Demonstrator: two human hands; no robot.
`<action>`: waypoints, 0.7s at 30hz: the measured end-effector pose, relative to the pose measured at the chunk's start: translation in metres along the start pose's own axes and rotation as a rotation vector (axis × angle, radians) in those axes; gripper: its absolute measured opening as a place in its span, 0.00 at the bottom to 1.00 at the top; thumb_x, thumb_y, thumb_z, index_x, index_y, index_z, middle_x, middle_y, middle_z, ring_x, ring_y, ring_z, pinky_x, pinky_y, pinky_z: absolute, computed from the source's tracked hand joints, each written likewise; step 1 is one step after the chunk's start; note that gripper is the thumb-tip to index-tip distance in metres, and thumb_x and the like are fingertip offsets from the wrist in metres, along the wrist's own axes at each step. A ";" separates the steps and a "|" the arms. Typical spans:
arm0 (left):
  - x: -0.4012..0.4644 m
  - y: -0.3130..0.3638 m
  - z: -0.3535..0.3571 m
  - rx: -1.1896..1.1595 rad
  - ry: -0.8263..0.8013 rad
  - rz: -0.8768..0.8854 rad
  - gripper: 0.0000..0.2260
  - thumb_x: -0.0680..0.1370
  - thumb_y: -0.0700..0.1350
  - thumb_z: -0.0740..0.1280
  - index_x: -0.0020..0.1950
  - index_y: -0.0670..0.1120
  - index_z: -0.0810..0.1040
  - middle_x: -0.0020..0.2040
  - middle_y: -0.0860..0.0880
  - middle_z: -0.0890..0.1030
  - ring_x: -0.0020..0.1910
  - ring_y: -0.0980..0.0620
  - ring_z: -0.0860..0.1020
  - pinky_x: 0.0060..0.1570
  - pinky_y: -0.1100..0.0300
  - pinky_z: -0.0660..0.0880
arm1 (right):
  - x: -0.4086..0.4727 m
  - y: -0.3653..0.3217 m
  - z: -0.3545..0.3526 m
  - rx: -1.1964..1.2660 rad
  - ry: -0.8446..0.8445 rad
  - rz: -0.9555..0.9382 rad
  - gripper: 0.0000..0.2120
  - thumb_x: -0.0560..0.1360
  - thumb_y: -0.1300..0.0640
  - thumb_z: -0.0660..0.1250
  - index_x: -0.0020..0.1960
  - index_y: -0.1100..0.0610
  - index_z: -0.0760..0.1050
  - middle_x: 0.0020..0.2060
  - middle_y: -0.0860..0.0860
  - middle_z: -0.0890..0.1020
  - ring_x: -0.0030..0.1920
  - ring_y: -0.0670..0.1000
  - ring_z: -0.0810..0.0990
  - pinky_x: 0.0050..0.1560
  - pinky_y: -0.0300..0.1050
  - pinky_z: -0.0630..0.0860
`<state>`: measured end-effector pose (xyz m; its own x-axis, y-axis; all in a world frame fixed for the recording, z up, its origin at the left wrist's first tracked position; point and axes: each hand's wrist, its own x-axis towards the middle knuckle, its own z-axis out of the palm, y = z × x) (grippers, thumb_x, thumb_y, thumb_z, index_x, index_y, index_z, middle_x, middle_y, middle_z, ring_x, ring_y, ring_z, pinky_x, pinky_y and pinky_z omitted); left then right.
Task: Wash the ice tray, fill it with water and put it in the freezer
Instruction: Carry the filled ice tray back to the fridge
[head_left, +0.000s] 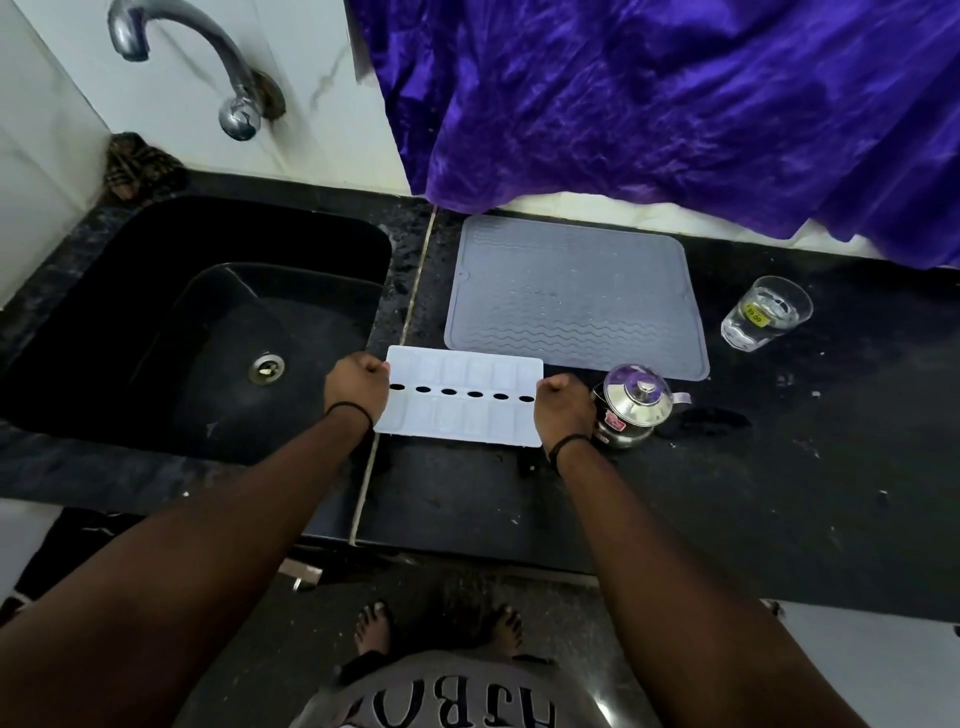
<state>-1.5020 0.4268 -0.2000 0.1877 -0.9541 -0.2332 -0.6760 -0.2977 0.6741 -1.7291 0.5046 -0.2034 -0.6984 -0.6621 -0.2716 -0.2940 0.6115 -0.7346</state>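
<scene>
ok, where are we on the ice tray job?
Early. Nothing looks done: no water runs from the tap and the sink shows none. In hand: the left hand and right hand grip the ends of the ice tray above the counter beside the sink. Left: washing, filling, freezing.

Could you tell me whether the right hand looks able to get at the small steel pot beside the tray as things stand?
Probably yes, once it lets go: the right hand has its grip on the ice tray, so it is busy. The steel pot stands just beside it on the counter, with nothing between.
</scene>
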 end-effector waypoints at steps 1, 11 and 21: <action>0.000 0.000 -0.001 -0.007 0.005 0.002 0.08 0.77 0.45 0.66 0.41 0.44 0.81 0.44 0.42 0.83 0.46 0.42 0.80 0.42 0.59 0.70 | 0.001 0.000 0.001 0.047 0.000 0.008 0.07 0.77 0.58 0.65 0.44 0.56 0.81 0.46 0.56 0.85 0.50 0.57 0.82 0.48 0.42 0.74; -0.005 0.002 -0.007 -0.044 0.060 0.000 0.08 0.77 0.44 0.66 0.45 0.41 0.81 0.46 0.41 0.83 0.48 0.42 0.79 0.45 0.58 0.72 | 0.006 0.000 0.002 0.271 -0.046 -0.105 0.08 0.79 0.55 0.63 0.43 0.57 0.72 0.34 0.49 0.75 0.40 0.50 0.72 0.44 0.43 0.68; -0.004 0.000 -0.009 -0.106 0.080 -0.030 0.06 0.76 0.43 0.66 0.44 0.42 0.82 0.46 0.42 0.83 0.48 0.43 0.80 0.44 0.60 0.70 | 0.008 -0.002 0.009 0.414 -0.111 -0.137 0.05 0.80 0.57 0.62 0.47 0.57 0.70 0.35 0.46 0.72 0.36 0.44 0.69 0.38 0.39 0.68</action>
<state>-1.4961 0.4306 -0.1929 0.2658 -0.9430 -0.2002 -0.5913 -0.3234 0.7388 -1.7281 0.4934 -0.2098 -0.5901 -0.7813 -0.2033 -0.0768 0.3050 -0.9493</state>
